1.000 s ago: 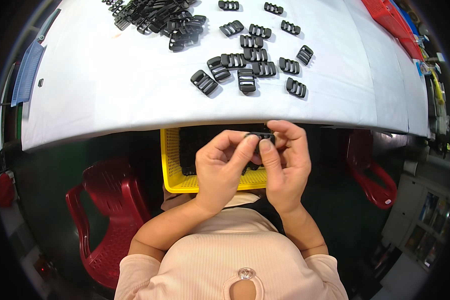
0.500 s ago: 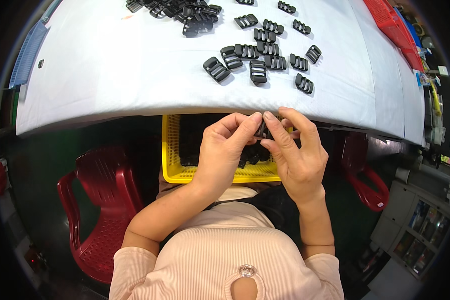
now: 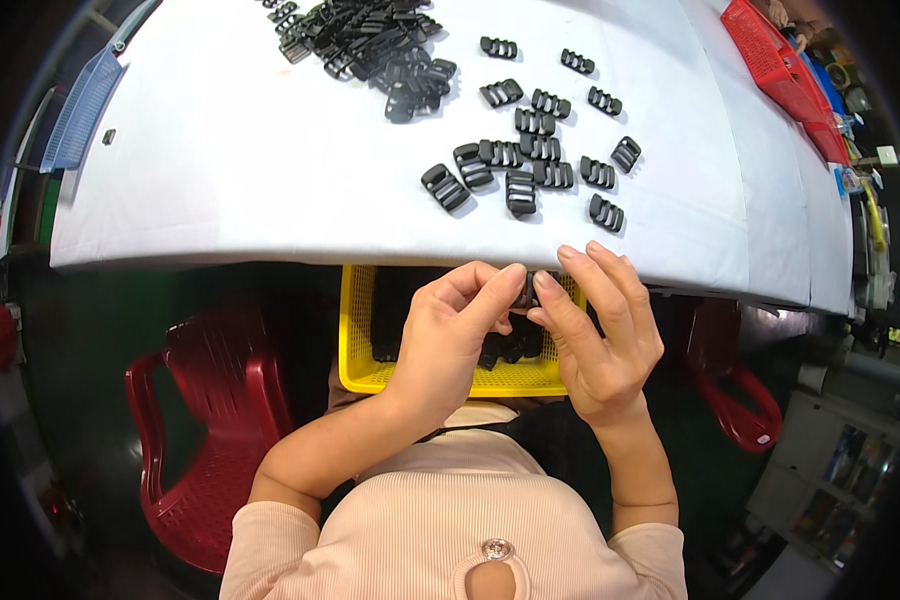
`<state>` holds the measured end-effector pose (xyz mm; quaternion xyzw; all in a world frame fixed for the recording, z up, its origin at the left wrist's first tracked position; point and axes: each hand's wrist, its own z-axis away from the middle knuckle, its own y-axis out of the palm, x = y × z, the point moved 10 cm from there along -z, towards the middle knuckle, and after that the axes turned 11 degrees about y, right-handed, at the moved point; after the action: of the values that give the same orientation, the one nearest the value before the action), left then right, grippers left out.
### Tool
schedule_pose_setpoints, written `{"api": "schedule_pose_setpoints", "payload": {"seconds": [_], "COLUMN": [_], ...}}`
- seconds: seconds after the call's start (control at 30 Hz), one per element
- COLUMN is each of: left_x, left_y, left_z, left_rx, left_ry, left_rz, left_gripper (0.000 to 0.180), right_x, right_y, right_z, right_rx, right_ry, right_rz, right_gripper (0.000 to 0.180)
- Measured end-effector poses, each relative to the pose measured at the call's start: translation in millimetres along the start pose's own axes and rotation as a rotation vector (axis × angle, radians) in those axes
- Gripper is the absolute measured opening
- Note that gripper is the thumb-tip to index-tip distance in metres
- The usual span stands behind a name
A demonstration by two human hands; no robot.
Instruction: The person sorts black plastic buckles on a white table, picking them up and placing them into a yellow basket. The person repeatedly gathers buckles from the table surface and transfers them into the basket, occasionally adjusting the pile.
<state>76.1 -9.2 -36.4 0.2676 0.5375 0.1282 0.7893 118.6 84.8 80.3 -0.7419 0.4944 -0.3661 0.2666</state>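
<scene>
Over the yellow plastic basket [image 3: 360, 378], my left hand [image 3: 435, 335] pinches a small black plastic strap buckle [image 3: 528, 292] between thumb and fingertips. From the other side, my right hand [image 3: 610, 350] grips the same buckle with thumb and index finger, its other fingers raised. My fingertips cover much of the piece. Dark plastic parts [image 3: 510, 350] lie inside the basket below. On the white-covered table [image 3: 250, 200] ahead, several slotted black buckles [image 3: 520, 193] lie scattered, some touching one another.
A heap of black plastic pieces [image 3: 360, 40] occupies the table's far middle. A blue basket [image 3: 78, 115] sits at the left edge, a red basket [image 3: 780, 65] at the far right. Dark red plastic chairs stand at the left [image 3: 215, 400] and right [image 3: 735, 390]. The table's front edge is just beyond my hands.
The view has shifted, so the table and basket appear lower and more of the heap shows. Both hands still hold the buckle; the right hand's outer fingers are raised more.
</scene>
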Motion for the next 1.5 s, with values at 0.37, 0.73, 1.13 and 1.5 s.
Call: {"api": "schedule_pose_setpoints", "payload": {"seconds": [0.37,0.73,1.13,1.5], "left_x": [-80,-70,-60,-53], "left_y": [-7,24,41,33], "left_z": [-25,-71,-110,-60], "left_rx": [0.015,0.283,0.324,0.484], "left_ry": [0.641,0.87,0.822,0.808], "left_rz": [-0.743,-1.491,-1.522,-1.337], "left_gripper": [0.013,0.097,0.125,0.118], "right_x": [-36,-159,-136,-79], "right_y": [1,83,197,121], "right_z": [-13,-62,-165,-63], "right_rx": [-0.077,0.192,0.614,0.52], "right_ry": [0.068,0.36,0.084,0.208], "right_rz": [-0.175,0.014,-0.31,-0.558], "right_gripper": [0.04,0.091,0.056,0.025]}}
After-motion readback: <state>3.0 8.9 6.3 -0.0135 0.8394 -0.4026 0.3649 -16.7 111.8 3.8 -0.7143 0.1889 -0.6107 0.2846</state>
